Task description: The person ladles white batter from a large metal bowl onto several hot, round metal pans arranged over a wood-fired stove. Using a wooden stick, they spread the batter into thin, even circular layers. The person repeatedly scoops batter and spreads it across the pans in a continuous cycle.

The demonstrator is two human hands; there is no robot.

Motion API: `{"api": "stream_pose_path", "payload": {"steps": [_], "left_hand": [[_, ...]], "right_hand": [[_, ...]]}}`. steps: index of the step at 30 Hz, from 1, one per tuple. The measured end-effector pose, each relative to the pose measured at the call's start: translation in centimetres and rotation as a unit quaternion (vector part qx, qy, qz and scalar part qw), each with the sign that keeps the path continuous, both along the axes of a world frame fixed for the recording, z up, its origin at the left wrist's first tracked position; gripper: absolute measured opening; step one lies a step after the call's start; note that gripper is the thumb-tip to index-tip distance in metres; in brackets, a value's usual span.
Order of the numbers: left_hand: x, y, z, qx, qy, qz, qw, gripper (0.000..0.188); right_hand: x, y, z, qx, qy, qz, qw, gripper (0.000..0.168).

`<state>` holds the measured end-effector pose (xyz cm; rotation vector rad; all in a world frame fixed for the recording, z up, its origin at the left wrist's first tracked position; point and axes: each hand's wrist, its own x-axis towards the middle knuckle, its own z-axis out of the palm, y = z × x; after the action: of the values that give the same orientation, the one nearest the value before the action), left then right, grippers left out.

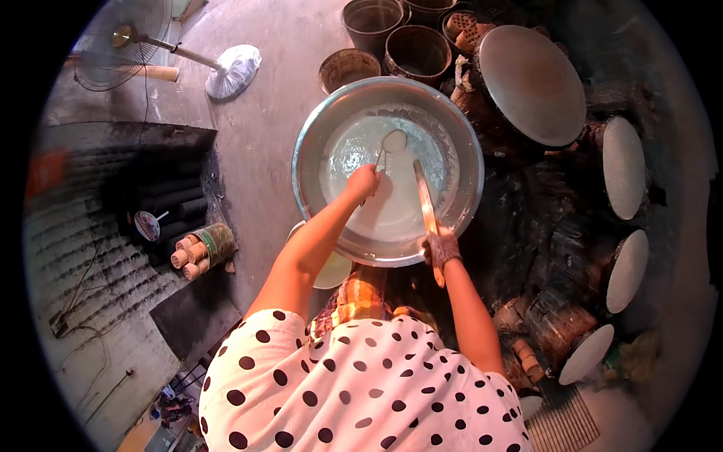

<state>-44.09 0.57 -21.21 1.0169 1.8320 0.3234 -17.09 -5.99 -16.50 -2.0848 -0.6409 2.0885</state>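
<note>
A large round metal basin (pixel 478 175) stands in front of me with a pale, milky liquid (pixel 395 212) in it. My left hand (pixel 362 183) grips the thin handle of a round ladle (pixel 395 141), its head over the liquid; I cannot tell whether it touches the surface. In a dark, worn glove, my right hand (pixel 443 246) is closed around a flat wooden stick (pixel 426 203). The stick slants across the near right rim, its far tip at or just above the liquid. Partly behind my left arm is a pale round container (pixel 334 272).
Grimy buckets (pixel 418 53) stand beyond the basin. To the right, a big round disc (pixel 534 85) and several smaller pale discs (pixel 623 168) top dark stoves or drums. At left are a pedestal fan (pixel 127 39), honeycomb briquettes (pixel 195 254) and a dark recess (pixel 164 186).
</note>
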Motion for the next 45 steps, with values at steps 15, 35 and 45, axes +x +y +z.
{"api": "stream_pose_path", "payload": {"steps": [15,35,45], "left_hand": [[6.8,-6.6,-2.5,0.134,0.185,0.017,0.973,0.015],[17.4,-16.3,38.6,0.377,-0.299,0.373,0.794,0.034],[12.1,-15.4,31.6,0.272,-0.466,0.428,0.725,0.030]], "right_hand": [[2.7,-1.3,0.7,-0.072,0.085,-0.019,0.994,0.050],[14.3,6.0,30.1,0.367,0.311,0.256,0.839,0.043],[13.2,10.8,26.3,0.285,0.251,0.317,0.869,0.024]]}}
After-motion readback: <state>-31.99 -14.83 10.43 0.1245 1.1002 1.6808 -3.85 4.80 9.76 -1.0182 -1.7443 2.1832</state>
